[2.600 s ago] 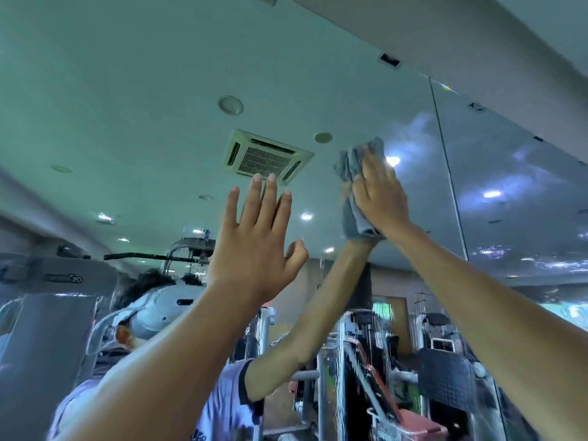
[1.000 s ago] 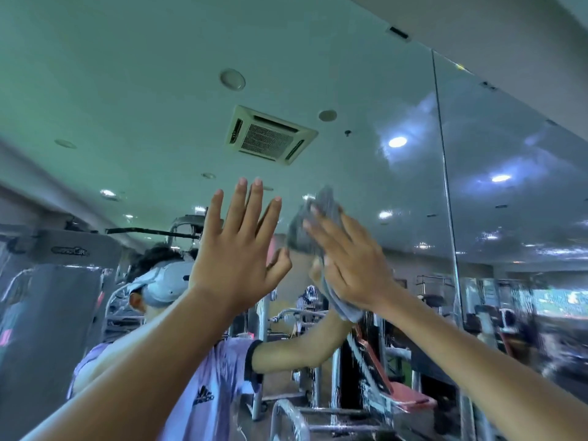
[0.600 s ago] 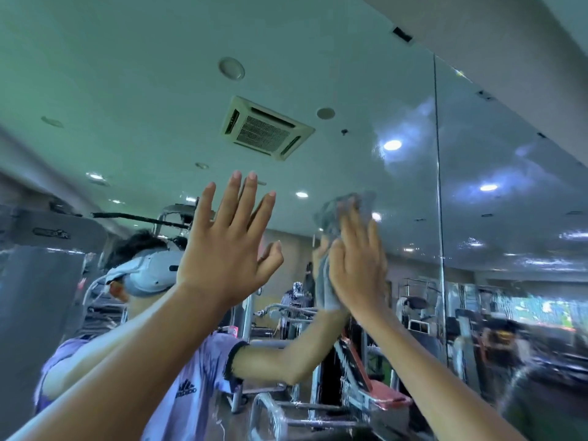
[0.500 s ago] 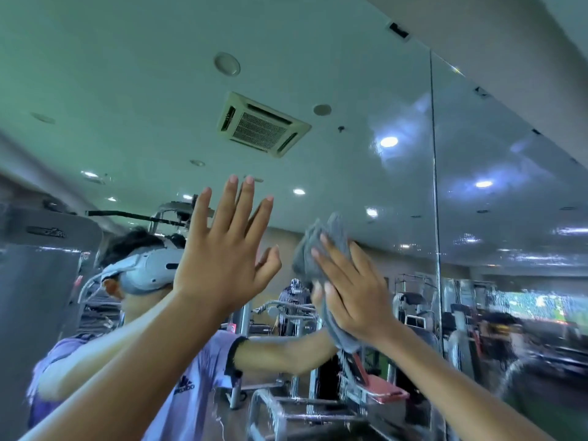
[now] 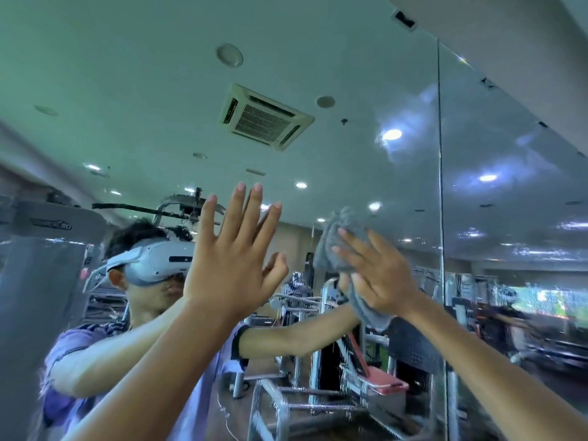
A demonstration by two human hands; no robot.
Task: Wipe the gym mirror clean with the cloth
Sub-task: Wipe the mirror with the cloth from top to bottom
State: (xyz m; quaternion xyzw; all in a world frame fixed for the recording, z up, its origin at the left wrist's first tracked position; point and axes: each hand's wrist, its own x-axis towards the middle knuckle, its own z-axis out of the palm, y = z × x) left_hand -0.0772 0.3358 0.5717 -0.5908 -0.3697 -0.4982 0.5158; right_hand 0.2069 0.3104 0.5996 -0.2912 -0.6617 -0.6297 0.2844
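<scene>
The gym mirror (image 5: 366, 90) fills the view, with a vertical seam right of centre. My right hand (image 5: 378, 275) presses a crumpled grey cloth (image 5: 337, 246) flat against the glass with straight fingers, just left of the seam. A tail of the cloth hangs below my palm. My left hand (image 5: 235, 259) is raised with its fingers spread and straight, palm toward the glass, to the left of the cloth. It holds nothing. Whether it touches the glass I cannot tell.
The glass reflects a person wearing a headset, the ceiling with an air vent (image 5: 264, 117) and lights, and gym machines (image 5: 350, 377) low down. Streaks and droplets show on the lower mirror. A wall edge (image 5: 509, 43) borders the mirror at top right.
My right hand has swept the cloth down from high near the seam, then back and forth at mid height. My left hand has stayed raised in about the same spot.
</scene>
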